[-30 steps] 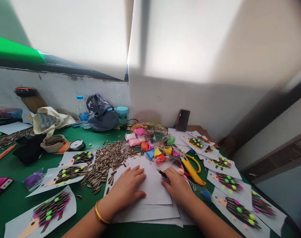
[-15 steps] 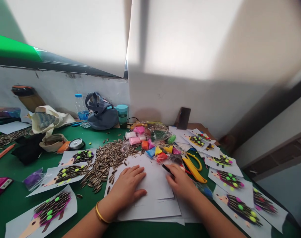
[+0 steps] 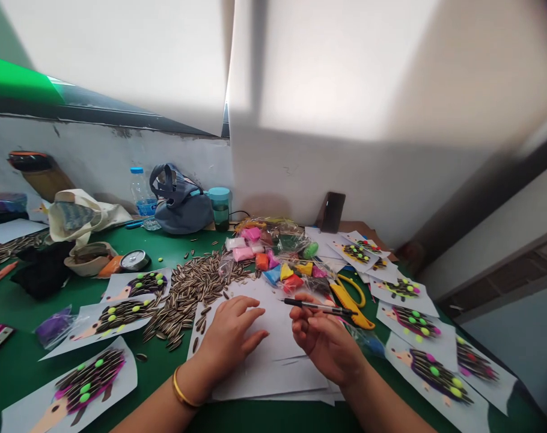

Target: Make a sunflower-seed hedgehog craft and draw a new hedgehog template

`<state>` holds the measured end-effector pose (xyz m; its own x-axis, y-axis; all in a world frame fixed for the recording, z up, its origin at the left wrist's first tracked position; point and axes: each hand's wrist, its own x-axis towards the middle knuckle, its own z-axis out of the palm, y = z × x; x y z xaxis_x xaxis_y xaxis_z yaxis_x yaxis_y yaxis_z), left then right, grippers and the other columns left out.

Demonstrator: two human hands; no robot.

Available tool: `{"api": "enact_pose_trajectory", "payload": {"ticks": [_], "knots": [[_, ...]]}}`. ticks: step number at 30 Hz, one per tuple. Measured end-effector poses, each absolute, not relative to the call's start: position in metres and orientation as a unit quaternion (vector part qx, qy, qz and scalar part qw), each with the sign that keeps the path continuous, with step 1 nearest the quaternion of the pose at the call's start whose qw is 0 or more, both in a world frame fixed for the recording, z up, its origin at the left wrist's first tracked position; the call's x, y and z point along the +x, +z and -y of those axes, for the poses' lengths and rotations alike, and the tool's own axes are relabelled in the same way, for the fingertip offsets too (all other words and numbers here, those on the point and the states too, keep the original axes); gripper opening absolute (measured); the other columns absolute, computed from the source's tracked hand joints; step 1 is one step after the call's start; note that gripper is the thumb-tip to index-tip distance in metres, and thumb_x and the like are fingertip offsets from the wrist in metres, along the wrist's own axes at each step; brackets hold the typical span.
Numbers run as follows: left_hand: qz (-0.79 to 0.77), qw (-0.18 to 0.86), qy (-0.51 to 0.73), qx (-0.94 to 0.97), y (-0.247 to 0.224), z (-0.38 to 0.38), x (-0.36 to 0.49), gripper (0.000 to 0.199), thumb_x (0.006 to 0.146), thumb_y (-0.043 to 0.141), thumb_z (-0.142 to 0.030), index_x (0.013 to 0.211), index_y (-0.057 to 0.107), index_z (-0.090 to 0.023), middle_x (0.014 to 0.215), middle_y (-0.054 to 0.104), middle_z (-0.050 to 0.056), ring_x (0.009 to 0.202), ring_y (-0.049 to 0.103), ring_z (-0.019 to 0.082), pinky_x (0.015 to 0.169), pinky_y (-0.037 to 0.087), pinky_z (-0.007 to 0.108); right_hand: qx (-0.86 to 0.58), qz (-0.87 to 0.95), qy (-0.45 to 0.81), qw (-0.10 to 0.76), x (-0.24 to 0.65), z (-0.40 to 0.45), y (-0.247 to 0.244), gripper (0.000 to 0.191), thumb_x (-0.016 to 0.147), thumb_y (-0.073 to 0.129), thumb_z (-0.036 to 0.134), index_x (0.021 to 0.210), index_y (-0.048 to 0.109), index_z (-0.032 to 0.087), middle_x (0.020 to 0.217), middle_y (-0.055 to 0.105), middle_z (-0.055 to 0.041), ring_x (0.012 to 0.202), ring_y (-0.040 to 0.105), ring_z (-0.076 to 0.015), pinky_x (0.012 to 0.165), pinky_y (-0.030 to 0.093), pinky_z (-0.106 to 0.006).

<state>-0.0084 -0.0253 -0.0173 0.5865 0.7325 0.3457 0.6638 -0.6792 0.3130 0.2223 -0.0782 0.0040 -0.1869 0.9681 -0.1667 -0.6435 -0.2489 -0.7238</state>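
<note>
My left hand [image 3: 231,337], a gold bangle at its wrist, rests over the left part of the stacked white paper [image 3: 273,370], its fingers apart and nothing held. On the right side of the paper my right hand [image 3: 325,340] is turned palm up, with a black pen [image 3: 318,307] lying across its curled fingers, tip to the left. Striped sunflower seeds [image 3: 192,288] are heaped left of the paper, a few lying on its edge. Bagged coloured clay [image 3: 259,261] sits beyond the sheets. The yellow scissors [image 3: 350,305] lie just right of the right hand.
Hedgehog pictures covered in seeds lie at left [image 3: 82,385] and right [image 3: 436,376]. At the back stand a phone [image 3: 333,211], a teal-lidded cup [image 3: 220,210], a blue bag [image 3: 183,207] and a water bottle [image 3: 142,198]. A round tin [image 3: 134,260] lies left.
My right hand has lifted from the paper and turned palm up, bringing the pen level across its fingers. My left hand's fingers have curved a little. The view has shifted slightly.
</note>
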Motion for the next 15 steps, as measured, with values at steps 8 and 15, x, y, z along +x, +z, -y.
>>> {"api": "enact_pose_trajectory", "payload": {"ticks": [8, 15], "knots": [[-0.397, 0.099, 0.188, 0.893, -0.01, 0.029, -0.005, 0.043, 0.076, 0.074, -0.033, 0.117, 0.064, -0.027, 0.121, 0.065, 0.007, 0.114, 0.057, 0.029, 0.098, 0.042, 0.047, -0.309, 0.206, 0.734, 0.568, 0.222, 0.068, -0.005, 0.02, 0.089, 0.061, 0.038, 0.102, 0.053, 0.026, 0.071, 0.062, 0.0034, 0.058, 0.055, -0.0079, 0.058, 0.043, -0.018], [-0.421, 0.116, 0.146, 0.888, -0.011, 0.023, -0.016, 0.059, 0.069, 0.08, -0.042, 0.123, 0.062, -0.028, 0.129, 0.062, 0.006, 0.119, 0.054, 0.031, 0.102, 0.037, 0.05, -0.325, 0.196, 0.715, 0.588, 0.225, 0.061, -0.014, 0.018, 0.086, 0.061, 0.039, 0.096, 0.056, 0.024, 0.059, 0.054, 0.005, 0.051, 0.044, -0.008, 0.051, 0.036, -0.018]]}}
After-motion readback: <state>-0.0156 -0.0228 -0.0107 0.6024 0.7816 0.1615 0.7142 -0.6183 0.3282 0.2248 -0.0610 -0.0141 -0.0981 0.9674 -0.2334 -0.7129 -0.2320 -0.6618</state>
